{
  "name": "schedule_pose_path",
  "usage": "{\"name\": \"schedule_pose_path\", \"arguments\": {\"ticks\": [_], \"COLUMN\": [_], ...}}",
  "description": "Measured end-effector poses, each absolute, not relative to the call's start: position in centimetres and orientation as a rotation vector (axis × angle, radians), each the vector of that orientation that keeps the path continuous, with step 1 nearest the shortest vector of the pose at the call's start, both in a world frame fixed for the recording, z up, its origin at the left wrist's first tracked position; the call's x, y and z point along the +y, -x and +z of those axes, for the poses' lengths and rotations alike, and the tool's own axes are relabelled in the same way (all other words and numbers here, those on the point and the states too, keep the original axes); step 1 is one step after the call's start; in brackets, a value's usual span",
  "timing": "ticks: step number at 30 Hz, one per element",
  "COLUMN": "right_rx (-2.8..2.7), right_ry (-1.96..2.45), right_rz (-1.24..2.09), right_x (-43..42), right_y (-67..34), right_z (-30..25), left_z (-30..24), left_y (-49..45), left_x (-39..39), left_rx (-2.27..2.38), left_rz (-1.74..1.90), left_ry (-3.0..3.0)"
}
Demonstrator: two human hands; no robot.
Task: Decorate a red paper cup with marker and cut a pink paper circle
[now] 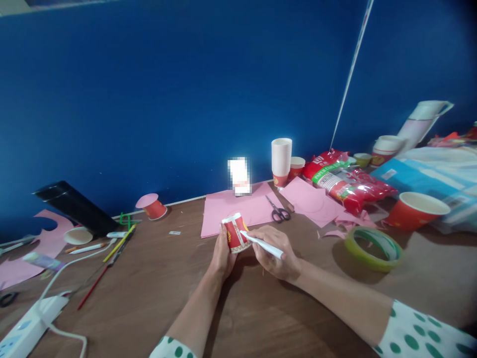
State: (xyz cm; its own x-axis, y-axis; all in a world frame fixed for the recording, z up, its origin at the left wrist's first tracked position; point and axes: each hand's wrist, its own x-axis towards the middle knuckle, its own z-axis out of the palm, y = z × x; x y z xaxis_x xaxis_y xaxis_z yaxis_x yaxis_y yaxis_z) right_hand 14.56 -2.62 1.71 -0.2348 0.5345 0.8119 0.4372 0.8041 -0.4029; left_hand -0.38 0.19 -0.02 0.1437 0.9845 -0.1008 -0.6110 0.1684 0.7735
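My left hand [222,256] is wrapped round a red paper cup [235,233] with white and yellow markings, tilted above the table. Between the fingers of my right hand [276,252] is a white marker pen [267,245], its tip at the right side of the cup's printed face. Whether the tip touches the cup I cannot tell. Just beyond the cup lie pink paper sheets [219,209] with dark-handled scissors [280,214] on their right edge.
Paper cups [281,159] are stacked by the blue wall. A red plastic bag [346,184], yellow-green tape roll [372,248] and orange cup [417,211] stand at right. At left are a black cylinder [74,209], pencils [108,266], a pink-topped cup [152,208] and a power strip [33,325].
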Motion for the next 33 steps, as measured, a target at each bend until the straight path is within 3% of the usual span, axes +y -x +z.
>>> {"name": "schedule_pose_path", "arguments": {"ticks": [33], "right_rx": [-1.889], "right_ry": [0.741], "right_rz": [0.139], "right_x": [-2.51], "right_y": [-14.53], "right_z": [1.73], "left_z": [0.09], "left_y": [0.53], "left_x": [0.24], "left_rx": [0.727], "left_rz": [1.264], "left_ry": [-0.636]}}
